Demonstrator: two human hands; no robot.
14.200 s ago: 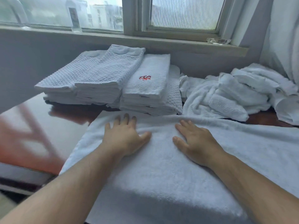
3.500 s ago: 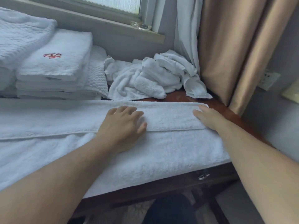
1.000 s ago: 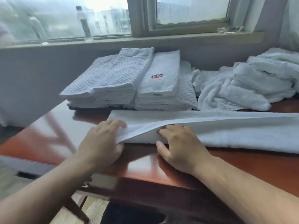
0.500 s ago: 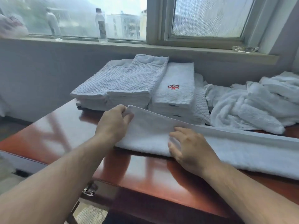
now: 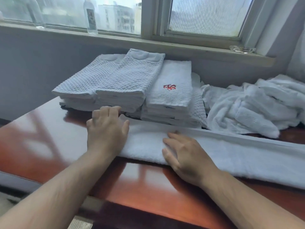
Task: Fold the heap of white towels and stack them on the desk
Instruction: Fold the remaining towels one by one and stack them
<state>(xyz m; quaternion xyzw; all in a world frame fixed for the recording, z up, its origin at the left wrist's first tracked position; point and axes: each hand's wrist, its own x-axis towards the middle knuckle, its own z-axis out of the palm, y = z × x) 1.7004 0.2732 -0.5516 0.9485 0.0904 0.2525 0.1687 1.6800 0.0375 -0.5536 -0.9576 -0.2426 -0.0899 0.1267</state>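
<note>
A long white towel (image 5: 231,151), folded lengthwise into a narrow strip, lies across the red-brown desk (image 5: 49,146). My left hand (image 5: 107,129) lies flat with spread fingers on the strip's left end. My right hand (image 5: 183,152) presses flat on the strip a little to the right. Behind them stand stacks of folded white towels: waffle-textured ones (image 5: 112,83) on the left and a plain stack topped by a red-logo towel (image 5: 171,90). A heap of crumpled white towels (image 5: 250,106) lies at the back right.
The grey wall and window sill (image 5: 181,45) run behind the desk. A clear bottle (image 5: 90,15) and a small glass dish (image 5: 242,49) stand on the sill. The desk's front edge (image 5: 148,210) is close to me.
My left hand has let go of the lifted towel end and now lies flat on it. The strip's left end has dropped onto the desk. My right hand stays pressed on the towel.
</note>
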